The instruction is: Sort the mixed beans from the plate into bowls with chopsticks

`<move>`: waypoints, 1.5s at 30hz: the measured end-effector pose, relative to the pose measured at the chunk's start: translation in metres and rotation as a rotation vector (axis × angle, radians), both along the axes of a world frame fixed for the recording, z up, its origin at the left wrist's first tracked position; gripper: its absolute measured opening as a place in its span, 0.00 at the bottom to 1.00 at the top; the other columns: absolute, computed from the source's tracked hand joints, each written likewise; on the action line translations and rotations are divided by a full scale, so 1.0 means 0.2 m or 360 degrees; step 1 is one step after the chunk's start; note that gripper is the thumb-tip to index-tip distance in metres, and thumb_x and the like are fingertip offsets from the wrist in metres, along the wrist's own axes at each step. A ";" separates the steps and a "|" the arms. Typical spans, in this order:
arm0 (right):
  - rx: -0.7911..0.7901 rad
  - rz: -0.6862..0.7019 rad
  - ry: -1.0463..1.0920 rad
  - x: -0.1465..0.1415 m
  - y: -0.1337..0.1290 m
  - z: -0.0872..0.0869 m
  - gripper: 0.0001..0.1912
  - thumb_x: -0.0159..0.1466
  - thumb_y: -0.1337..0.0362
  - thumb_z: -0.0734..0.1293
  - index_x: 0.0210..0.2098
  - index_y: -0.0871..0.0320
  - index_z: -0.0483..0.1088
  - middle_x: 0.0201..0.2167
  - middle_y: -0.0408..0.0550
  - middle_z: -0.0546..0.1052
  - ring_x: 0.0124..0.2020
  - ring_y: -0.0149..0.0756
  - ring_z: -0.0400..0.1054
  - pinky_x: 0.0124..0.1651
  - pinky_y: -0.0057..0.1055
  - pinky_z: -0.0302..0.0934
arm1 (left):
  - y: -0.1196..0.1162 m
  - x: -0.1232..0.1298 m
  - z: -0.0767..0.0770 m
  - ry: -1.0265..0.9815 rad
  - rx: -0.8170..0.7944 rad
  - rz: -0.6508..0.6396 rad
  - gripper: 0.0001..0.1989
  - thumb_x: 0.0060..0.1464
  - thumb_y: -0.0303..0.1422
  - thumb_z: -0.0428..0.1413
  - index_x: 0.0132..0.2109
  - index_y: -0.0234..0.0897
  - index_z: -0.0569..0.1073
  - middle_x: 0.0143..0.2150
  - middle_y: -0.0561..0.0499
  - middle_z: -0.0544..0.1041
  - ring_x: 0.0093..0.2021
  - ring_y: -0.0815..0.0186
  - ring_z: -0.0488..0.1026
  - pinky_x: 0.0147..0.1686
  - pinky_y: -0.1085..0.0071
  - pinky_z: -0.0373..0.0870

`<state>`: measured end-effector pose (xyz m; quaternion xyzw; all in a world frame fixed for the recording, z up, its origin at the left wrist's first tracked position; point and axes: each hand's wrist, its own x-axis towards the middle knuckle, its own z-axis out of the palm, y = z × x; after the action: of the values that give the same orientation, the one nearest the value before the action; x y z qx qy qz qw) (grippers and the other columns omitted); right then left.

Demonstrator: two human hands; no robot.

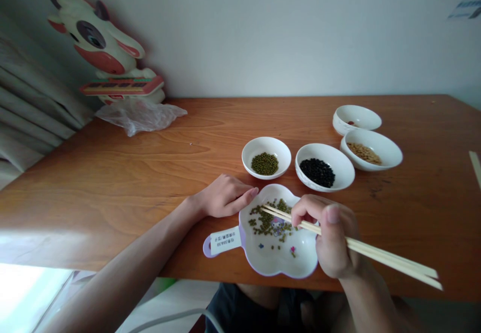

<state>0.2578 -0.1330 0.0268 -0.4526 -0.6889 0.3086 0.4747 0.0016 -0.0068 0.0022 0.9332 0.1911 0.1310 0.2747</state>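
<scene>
My right hand (330, 233) is closed around a pair of wooden chopsticks (387, 254). Their tips reach among the mung beans (263, 223) scattered in a white, flower-shaped dish (263, 263) with a purple rim and a labelled handle. To the left of the dish, my left hand (227, 196) rests on the table with its fingers curled under and its thumb at the rim. Behind the dish stand a white bowl of mung beans (265, 164) and a white bowl of black beans (317, 173). I cannot tell whether the chopstick tips pinch a bean.
Farther right is a bowl of tan beans or nuts (364, 153), with another white bowl (361, 116) behind it holding a few reddish-brown pieces. A toy cow with a keyboard (120, 85) and a clear plastic bag (141, 116) occupy the table's back left.
</scene>
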 end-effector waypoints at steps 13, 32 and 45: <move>0.0224 -0.0541 0.0465 0.01 0.08 0.10 0.45 0.74 0.33 0.45 0.20 0.54 0.74 0.19 0.49 0.75 0.23 0.40 0.71 0.27 0.37 0.60 | 0.00 0.00 -0.01 0.0002 0.0036 -0.0010 0.23 0.78 0.37 0.42 0.31 0.39 0.63 0.27 0.53 0.70 0.26 0.68 0.65 0.31 0.67 0.60; -0.0124 -0.0250 0.0178 0.12 -0.06 0.04 0.45 0.72 0.30 0.45 0.22 0.53 0.73 0.21 0.48 0.75 0.26 0.40 0.68 0.29 0.37 0.57 | 0.00 0.00 0.01 0.0015 0.0062 0.0002 0.23 0.79 0.38 0.41 0.32 0.38 0.64 0.27 0.52 0.72 0.27 0.68 0.67 0.32 0.68 0.62; -0.0198 0.0033 0.0091 0.09 -0.06 -0.02 0.39 0.76 0.36 0.44 0.29 0.53 0.72 0.24 0.45 0.72 0.26 0.37 0.64 0.30 0.37 0.53 | 0.00 0.01 0.00 0.0023 0.0125 -0.0004 0.24 0.79 0.38 0.41 0.32 0.38 0.67 0.27 0.51 0.73 0.27 0.67 0.69 0.32 0.68 0.63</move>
<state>0.2752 -0.1453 0.0223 -0.4650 -0.6593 0.3685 0.4618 0.0029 -0.0060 0.0031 0.9444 0.1867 0.1313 0.2365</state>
